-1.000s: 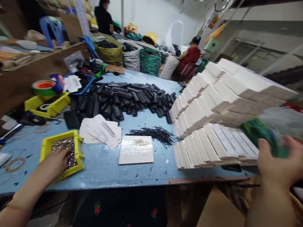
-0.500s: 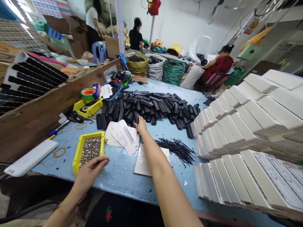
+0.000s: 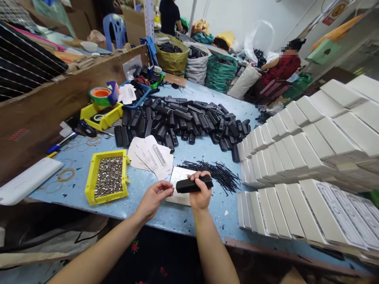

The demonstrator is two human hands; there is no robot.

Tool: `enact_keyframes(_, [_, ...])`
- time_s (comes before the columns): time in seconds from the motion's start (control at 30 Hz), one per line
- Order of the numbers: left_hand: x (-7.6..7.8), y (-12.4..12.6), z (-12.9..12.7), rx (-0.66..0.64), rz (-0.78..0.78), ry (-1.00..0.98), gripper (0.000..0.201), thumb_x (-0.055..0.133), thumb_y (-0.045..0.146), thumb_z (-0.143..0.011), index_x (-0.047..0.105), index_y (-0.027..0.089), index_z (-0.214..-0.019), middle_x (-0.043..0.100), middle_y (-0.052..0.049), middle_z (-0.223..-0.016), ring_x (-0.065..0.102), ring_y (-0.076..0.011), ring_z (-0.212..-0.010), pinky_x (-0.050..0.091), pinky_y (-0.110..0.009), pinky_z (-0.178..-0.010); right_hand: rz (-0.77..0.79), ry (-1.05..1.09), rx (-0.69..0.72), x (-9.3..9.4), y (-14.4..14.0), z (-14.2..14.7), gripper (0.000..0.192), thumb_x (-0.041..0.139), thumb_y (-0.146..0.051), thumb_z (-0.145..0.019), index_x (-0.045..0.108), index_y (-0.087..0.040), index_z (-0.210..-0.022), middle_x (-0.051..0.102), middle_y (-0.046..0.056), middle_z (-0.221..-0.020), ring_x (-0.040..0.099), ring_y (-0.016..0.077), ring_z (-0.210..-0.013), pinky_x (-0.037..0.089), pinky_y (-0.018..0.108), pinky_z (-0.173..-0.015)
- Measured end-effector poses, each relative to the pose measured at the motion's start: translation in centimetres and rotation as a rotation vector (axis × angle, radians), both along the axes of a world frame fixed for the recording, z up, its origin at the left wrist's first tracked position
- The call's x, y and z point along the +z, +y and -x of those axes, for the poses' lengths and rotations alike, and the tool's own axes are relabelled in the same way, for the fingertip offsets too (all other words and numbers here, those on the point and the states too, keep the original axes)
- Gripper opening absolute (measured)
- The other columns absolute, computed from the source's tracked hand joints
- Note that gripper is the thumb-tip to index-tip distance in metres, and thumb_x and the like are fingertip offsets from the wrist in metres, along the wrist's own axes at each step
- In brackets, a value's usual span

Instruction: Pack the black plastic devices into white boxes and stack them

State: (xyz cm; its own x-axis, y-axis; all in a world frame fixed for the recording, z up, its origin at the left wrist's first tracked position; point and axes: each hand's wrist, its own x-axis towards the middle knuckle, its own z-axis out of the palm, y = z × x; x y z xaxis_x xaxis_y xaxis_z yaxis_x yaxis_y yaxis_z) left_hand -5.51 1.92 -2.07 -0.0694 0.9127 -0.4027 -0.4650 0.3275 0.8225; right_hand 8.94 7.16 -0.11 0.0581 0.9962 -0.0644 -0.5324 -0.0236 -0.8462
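My right hand [image 3: 201, 191] grips a black oblong plastic case [image 3: 185, 186], held level above a pale flat block [image 3: 180, 198]. Close to the case's left end is my left hand [image 3: 156, 196], thumb and fingertips pinched together; whatever is between them is too small to make out. Farther back lies a heap of similar black cases [image 3: 180, 116]. A yellow bin [image 3: 90, 177] full of small shiny metal parts [image 3: 109, 176] stands left of my hands. Thin black strips, perhaps cable ties [image 3: 219, 173], are spread behind and right of the block.
White boxes [image 3: 275, 165] are stacked high on the right. Printed paper cards [image 3: 152, 156] lie behind my left hand. A second yellow bin [image 3: 102, 118], tape rolls [image 3: 102, 94] and a white oblong object [image 3: 31, 179] are on the left. A co-worker in red [image 3: 282, 65] sits beyond the table.
My right hand has drawn back from the heap with a black case in it. My left hand has moved right, away from the bin of metal parts, towards the case. The view has tilted down.
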Motion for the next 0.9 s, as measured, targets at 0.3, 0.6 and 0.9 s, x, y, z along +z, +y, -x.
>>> enact_keyframes(0.3, [-0.1, -0.8, -1.1, -0.019, -0.104, 0.184, 0.033, 0.080, 0.032, -0.060, 0.057, 0.017, -0.079, 0.061, 0.001, -0.070, 0.060, -0.0122, -0.068, 0.049, -0.024, -0.068, 0.097, 0.052, -0.193, 0.9, -0.3, 1.6, 0.038, 0.047, -0.045, -0.074, 0.023, -0.016, -0.082, 0.032, -0.006, -0.060, 0.040, 0.0011, -0.054, 0.045, 0.018, -0.060])
enact_keyframes(0.6, [-0.9, 4.8, 4.0, -0.428, -0.483, 1.361, 0.063, 0.050, 0.008, -0.079, 0.043, 0.020, -0.140, 0.038, -0.013, -0.151, 0.031, -0.0294, -0.141, 0.023, -0.055, -0.115, -0.188, -0.427, 0.075, -2.7, -0.8, -2.8, 0.032, 0.065, -0.039, -0.067, 0.046, -0.013, -0.067, 0.053, 0.000, -0.062, 0.054, 0.0060, -0.062, 0.048, 0.021, -0.066])
enact_keyframes(0.9, [2.6, 12.7, 11.1, -0.740, -0.580, 1.792, 0.034, 0.053, 0.003, -0.069, 0.064, 0.014, -0.099, 0.061, -0.018, -0.121, 0.051, -0.0326, -0.119, 0.027, -0.055, -0.107, 0.022, -0.847, -0.225, -6.7, 2.1, -5.9, 0.056, 0.066, -0.045, -0.072, 0.051, -0.011, -0.115, 0.059, 0.010, -0.109, 0.057, 0.0112, -0.101, 0.048, 0.028, -0.095])
